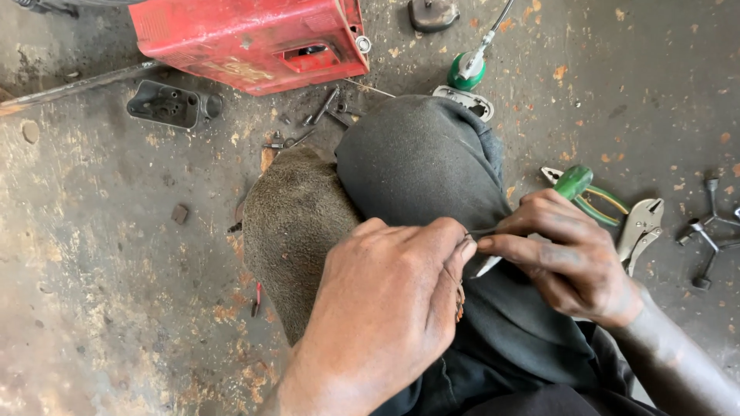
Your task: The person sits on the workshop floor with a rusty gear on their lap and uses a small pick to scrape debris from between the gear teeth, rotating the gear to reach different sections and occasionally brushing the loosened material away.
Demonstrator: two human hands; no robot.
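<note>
The person sits on a stained concrete floor (100, 254) w/ one knee (420, 162) bent up in dark trousers, and both hands meet just in front of this knee. The left hand (385, 300) is closed, back of hand to the camera; its fingertips pinch a thin wire (482, 231), and some thin reddish wire strands (460, 300) hang below the fingers. What else is inside the closed hand, cannot tell. The right hand (566, 258) is also closed, holding a screwdriver (574, 183) w/ green handle; the handle sticks out above the hand, and the metal tip (487, 266) comes out below the fingers, touching the trouser cloth. Thumb and forefinger of the right hand touch the fingertips of the left hand at the wire. Just beside the right hand, on the floor, lie pliers w/ green grips (605, 204) and silver locking pliers (640, 231). Further right is a dark cross wrench (705, 235). At top stands a red machine (254, 38), near it a black bracket (166, 104) and some loose bolts (324, 108). A green-and-white tool (466, 69) lies behind the knee, approx. next to a small metal plate (466, 100).
</note>
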